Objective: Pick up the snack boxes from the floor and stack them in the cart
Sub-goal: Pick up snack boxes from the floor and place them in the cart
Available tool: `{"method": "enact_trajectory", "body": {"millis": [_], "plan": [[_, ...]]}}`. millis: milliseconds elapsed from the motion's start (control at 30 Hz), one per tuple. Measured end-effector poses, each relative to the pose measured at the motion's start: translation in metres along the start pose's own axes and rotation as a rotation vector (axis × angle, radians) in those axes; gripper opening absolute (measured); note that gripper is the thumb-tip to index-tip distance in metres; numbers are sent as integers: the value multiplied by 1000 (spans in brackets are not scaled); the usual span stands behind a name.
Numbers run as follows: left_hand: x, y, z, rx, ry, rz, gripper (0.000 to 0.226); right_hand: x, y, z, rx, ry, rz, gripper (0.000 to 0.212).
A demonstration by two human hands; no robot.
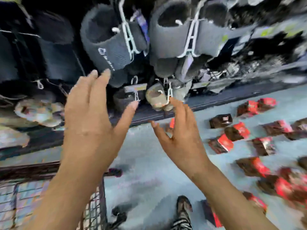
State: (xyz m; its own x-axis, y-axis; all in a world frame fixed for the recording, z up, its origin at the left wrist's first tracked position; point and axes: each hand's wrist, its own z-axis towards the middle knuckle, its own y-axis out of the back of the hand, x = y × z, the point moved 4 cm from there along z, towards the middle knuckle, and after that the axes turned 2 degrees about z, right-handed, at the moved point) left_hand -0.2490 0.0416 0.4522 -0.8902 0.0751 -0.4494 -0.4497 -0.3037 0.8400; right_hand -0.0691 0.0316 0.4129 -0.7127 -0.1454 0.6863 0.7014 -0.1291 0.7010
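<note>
Your left hand (89, 113) and right hand (181, 136) hover spread and empty above a pale floor (149, 163) strewn with snack boxes (235, 131), beside slipper racks (126, 39).

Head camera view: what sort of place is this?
Probably a shop aisle: slippers hang on white hangers, a wire cart stands lower left, and red-and-brown snack boxes lie scattered on the floor.

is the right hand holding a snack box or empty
Empty. The right hand is open, fingers spread, gripping nothing; the snack boxes lie scattered on the floor beside it.
</note>
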Motion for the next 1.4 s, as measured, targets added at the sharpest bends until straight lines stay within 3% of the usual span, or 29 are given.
{"method": "enact_trajectory", "body": {"millis": [300, 467, 600, 733, 867, 1000, 1200, 1300, 1400], "plan": [[-183, -192, -24, 285, -245, 65, 68, -251, 115, -53, -51, -378, 9, 70], [-209, -328, -69, 532, -270, 154, 67, -373, 119, -84, 26, -578, -35, 68], [-188, -426, -103, 710, -264, 205, 70, -457, 81, -118, 57, -752, 21, 70], [-143, -528, -119, 768, -270, 247, 78, -548, 19, -147, 88, -920, 72, 74], [-93, -629, -113, 755, -211, 275, 73, -650, -36, -161, -51, -960, 104, 79], [-52, -712, -98, 693, -265, 370, 88, -750, -77, -166, -232, -1005, 161, 108], [-12, -774, -68, 668, -519, 494, 109, -837, -98, -166, -270, -915, 285, 117], [2, -780, -49, 658, -495, 576, 127, -854, -107, -159, -295, -821, 408, 113], [1, -775, -40, 589, -544, 632, 123, -859, -111, -154, -366, -780, 487, 101]]}}
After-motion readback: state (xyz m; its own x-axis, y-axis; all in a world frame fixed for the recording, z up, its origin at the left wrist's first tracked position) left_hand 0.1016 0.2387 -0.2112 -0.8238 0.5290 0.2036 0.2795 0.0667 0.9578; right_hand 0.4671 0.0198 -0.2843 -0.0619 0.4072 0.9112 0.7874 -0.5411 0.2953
